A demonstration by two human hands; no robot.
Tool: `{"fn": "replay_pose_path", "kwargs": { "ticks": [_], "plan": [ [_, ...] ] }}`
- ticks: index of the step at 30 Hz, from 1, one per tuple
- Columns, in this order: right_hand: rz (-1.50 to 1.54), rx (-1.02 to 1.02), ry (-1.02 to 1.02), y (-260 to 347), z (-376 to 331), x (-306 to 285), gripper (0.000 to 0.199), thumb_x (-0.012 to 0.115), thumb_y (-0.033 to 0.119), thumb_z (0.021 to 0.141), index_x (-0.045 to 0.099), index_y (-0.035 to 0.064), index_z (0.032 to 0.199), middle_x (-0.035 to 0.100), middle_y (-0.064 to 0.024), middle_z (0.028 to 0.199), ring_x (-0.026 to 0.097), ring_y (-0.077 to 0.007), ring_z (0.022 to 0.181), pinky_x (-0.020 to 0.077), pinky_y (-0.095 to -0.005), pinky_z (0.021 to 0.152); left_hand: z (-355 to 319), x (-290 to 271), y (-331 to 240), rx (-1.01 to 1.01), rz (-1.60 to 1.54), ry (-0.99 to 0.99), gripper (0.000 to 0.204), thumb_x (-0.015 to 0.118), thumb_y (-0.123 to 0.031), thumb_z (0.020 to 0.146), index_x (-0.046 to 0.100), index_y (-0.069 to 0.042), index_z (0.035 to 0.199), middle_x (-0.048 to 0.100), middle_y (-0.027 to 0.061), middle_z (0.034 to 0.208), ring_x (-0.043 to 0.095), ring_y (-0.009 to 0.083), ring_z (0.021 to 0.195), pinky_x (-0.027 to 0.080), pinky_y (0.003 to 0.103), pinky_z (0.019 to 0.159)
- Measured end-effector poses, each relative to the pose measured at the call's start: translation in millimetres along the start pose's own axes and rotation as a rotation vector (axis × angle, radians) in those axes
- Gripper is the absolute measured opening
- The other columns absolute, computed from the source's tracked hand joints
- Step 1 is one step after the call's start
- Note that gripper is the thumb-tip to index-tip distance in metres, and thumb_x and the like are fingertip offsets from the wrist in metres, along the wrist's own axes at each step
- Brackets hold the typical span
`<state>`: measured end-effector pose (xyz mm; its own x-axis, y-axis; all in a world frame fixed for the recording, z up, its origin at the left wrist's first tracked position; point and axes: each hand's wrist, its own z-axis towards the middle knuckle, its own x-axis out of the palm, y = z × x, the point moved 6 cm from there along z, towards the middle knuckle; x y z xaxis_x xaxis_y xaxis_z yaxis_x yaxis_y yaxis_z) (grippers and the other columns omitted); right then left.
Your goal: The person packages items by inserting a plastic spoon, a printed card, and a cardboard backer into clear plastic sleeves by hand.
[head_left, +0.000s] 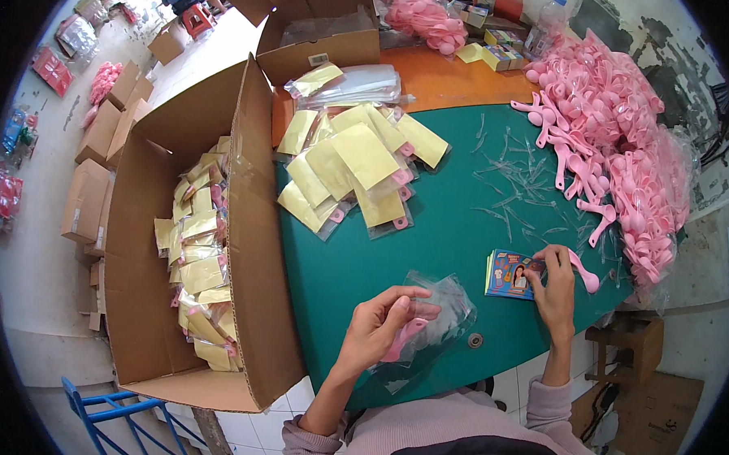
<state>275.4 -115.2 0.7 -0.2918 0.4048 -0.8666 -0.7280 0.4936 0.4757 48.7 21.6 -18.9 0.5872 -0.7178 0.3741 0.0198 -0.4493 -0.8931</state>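
My left hand point(376, 330) is closed at the near edge of the green table, with a clear plastic bag point(454, 309) beneath its fingers. A pink plastic spoon point(407, 341) shows below the palm; whether it lies inside the bag I cannot tell. My right hand point(554, 293) has its fingertips on a small stack of colourful printed cards point(505, 274), thumb and fingers pinching at the right edge. Just right of that hand lies a loose pink spoon point(584, 274). Farther back, packed bags with yellow cards point(363, 156) and pink spoons form a heap.
A large cardboard box point(266, 337) on the left holds many packed bags. Pink spoons point(628, 141) pile up along the right side. Thin clear plastic strips point(513, 185) are scattered mid-table. A plastic bottle point(548, 28) and small boxes point(502, 50) stand at the back.
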Motion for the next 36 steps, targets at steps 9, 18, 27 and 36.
{"fn": "replay_pose_path", "kwargs": {
  "ticks": [9,18,27,36],
  "plan": [
    [0.54,0.053,0.085,49,13,-25,0.016,0.059,-0.001,0.079,0.059,-0.001,0.095,0.064,-0.0091,0.078,0.062,-0.0136,0.068,0.0472,-0.026,0.06,-1,10,-3,-0.046,0.052,0.088,0.029,0.036,-0.012,0.096,0.055,0.006,0.109,0.063,0.0118,0.098,0.061,0.0168,0.095,0.051,0.027,0.081],
    [0.358,-0.471,0.315,123,13,-39,0.027,0.059,-0.002,0.072,0.063,0.0081,0.097,0.06,-0.0104,0.078,0.059,-0.0281,0.068,0.0467,-0.0319,0.06,0,12,-14,-0.041,0.51,0.135,0.026,0.042,-0.015,0.094,0.058,0.004,0.104,0.065,0.0103,0.078,0.062,0.0116,0.072,0.051,0.024,0.068],
    [0.231,-0.574,0.481,134,5,-34,0.02,0.059,0.007,0.074,0.058,0.0086,0.094,0.056,-0.0091,0.072,0.057,-0.0282,0.066,0.0438,-0.0357,0.056,-1,27,-22,0.095,0.526,0.189,0.027,0.046,-0.014,0.093,0.058,-0.003,0.114,0.066,0.0093,0.084,0.058,0.008,0.068,0.048,0.023,0.063],
    [0.31,-0.622,0.517,137,0,8,0.014,0.062,0.016,0.077,0.053,0.0055,0.081,0.056,-0.0095,0.073,0.057,-0.0297,0.066,0.0434,-0.0373,0.057,-5,35,-23,0.087,1.034,0.101,0.062,0.056,-0.028,0.086,0.026,-0.012,0.139,0.067,0.0132,0.084,0.066,0.0238,0.076,0.051,0.033,0.067]
  ]
}}
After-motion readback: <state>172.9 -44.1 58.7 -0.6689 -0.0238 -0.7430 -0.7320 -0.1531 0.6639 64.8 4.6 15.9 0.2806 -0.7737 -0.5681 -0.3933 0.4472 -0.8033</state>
